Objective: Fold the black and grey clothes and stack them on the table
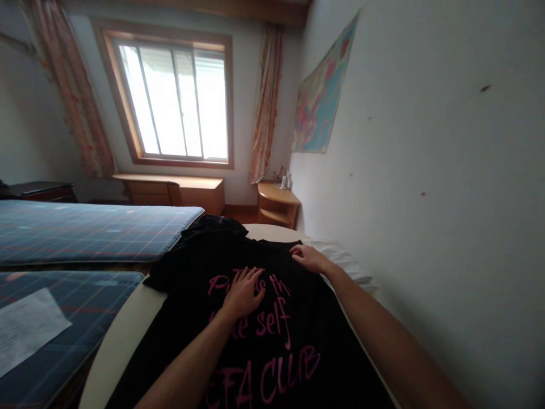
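A black T-shirt point(306, 318) with pink lettering lies spread out, front up, over a round cream-coloured surface point(111, 335). My left hand point(244, 292) rests palm down on its chest, fingers stretched out and covering some of the letters. At the shirt's right shoulder is my right hand point(313, 258), its fingers curled in a loose pinch at the cloth edge. The right sleeve cannot be made out beside that hand. The left sleeve point(159, 275) reaches out over the surface's edge. Bunched dark cloth point(217, 223) sits beyond the left shoulder.
Two blue plaid mattresses point(97, 230) are on the left, the nearer one bearing a sheet of paper point(32, 326). White folded material point(344, 261) lies against the right wall. A desk point(191, 184) and small corner shelf point(279, 196) stand at the back by the window.
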